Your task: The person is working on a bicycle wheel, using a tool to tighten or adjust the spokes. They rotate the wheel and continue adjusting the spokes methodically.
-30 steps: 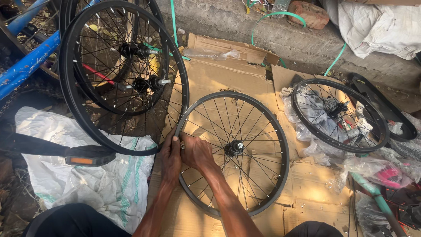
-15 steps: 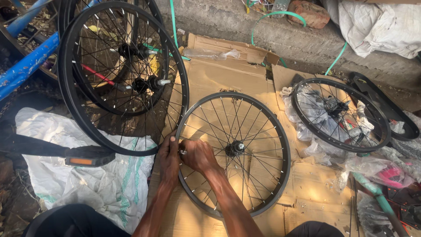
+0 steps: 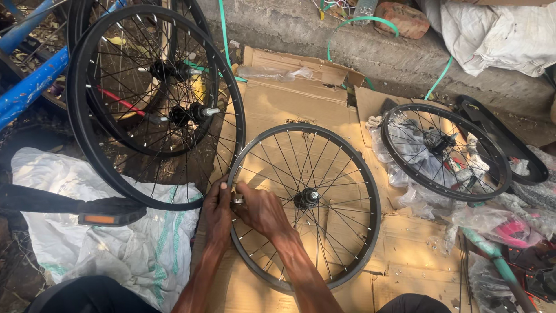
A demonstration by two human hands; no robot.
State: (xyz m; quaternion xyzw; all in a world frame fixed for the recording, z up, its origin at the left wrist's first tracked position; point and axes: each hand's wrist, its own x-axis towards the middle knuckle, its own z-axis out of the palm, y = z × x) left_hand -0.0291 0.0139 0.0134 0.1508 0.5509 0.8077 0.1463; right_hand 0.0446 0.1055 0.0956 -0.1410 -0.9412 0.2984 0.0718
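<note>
two hands at the rim of a bare wheel

the ground is rough dirt against a concrete curb (image 3: 370,55), with flattened cardboard (image 3: 289,104) spread over it as a work surface.

at the near-left edge of a bare spoked wheel (image 3: 353,174) lying flat on the cardboard, both hands meet. the fingers of the right hand (image 3: 262,210) are curled and pinched around a small silvery tool (image 3: 237,200) held at the rim. the left hand (image 3: 216,212) sits just beside it, fingers bent and pressed together against the outside of the rim, touching the right hand. both forearms run down toward the bottom edge of the view.

the wheel's hub (image 3: 307,198) sits at its middle, just right of the right hand.

to the left, a larger wheel with a tyre (image 3: 234,104) leans upright, its lower edge near the left hand, with more wheels behind it. a blue frame tube (image 3: 29,87) crosses the upper left. a white sack (image 3: 104,255) lies under a pedal with an orange reflector (image 3: 110,217).

to the right, well apart from the hands, another small wheel (image 3: 443,152) rests on crumpled clear plastic (image 3: 417,197). a brick (image 3: 405,17) and white cloth (image 3: 498,35) sit on top of the curb.
</note>
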